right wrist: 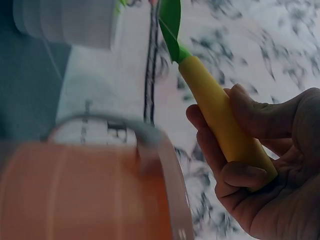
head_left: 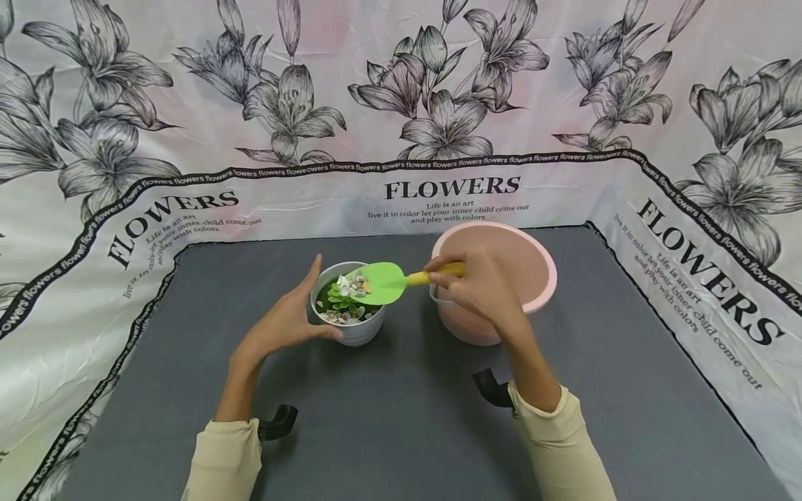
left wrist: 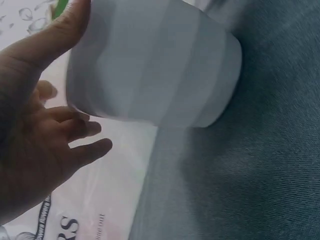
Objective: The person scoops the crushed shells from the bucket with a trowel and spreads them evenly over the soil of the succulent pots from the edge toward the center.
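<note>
A small white flower pot holds a green leafy plant with pebbles around it. My left hand grips the pot from its left, thumb at the front and index finger at the back of the rim. In the left wrist view the thumb lies along the pot's side. My right hand holds the yellow handle of a toy trowel, fingers wrapped round it. Its green blade reaches over the pot's right part, with pale pebbles on its far end.
A pink bucket with a pale handle stands right of the pot, under my right hand and forearm. Grey cloth covers the table. A white flower-printed sheet rises behind and at both sides.
</note>
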A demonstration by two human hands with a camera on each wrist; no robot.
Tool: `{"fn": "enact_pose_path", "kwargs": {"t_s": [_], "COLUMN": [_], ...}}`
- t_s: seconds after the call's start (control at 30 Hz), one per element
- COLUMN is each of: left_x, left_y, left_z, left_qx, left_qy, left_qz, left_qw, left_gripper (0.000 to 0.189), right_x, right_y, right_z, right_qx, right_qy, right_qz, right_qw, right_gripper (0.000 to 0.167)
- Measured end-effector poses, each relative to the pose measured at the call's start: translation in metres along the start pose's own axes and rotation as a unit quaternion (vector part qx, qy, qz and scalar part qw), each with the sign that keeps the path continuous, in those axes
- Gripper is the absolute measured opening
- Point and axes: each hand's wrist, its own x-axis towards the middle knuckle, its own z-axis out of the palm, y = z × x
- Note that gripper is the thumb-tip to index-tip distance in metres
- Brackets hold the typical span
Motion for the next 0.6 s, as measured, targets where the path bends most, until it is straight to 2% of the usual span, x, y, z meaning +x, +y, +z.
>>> {"fn": "enact_pose_path", "kwargs": {"t_s": [0.17, 0.3, 0.37, 0.5, 0.6], "left_x": [0.007, 0.007, 0.007, 0.007, 0.008], "left_y": [-0.009, -0.011, -0.011, -0.013, -0.013], "left_z": [0.002, 0.002, 0.002, 0.001, 0.000], "left_qx": [-0.030, -0.041, -0.038, -0.035, -0.049], "left_qy": [0.000, 0.006, 0.010, 0.013, 0.012], "left_qz": [0.005, 0.000, -0.004, 0.001, 0.016], "left_qw": [0.9995, 0.9992, 0.9992, 0.9993, 0.9986], "left_gripper": [0.149, 0.154, 0.155, 0.154, 0.153], "right_x": [0.006, 0.010, 0.011, 0.014, 0.015], "right_y": [-0.013, -0.026, -0.033, -0.048, -0.057], "right_z": [0.022, 0.035, 0.040, 0.050, 0.055], "right_qx": [0.002, -0.058, -0.108, -0.205, -0.249], "right_qy": [-0.025, -0.022, -0.020, -0.017, -0.013], "right_qz": [-0.008, -0.031, -0.050, -0.081, -0.094], "right_qw": [0.9997, 0.9976, 0.9927, 0.9753, 0.9639], "right_gripper": [0.016, 0.024, 0.027, 0.019, 0.017]}}
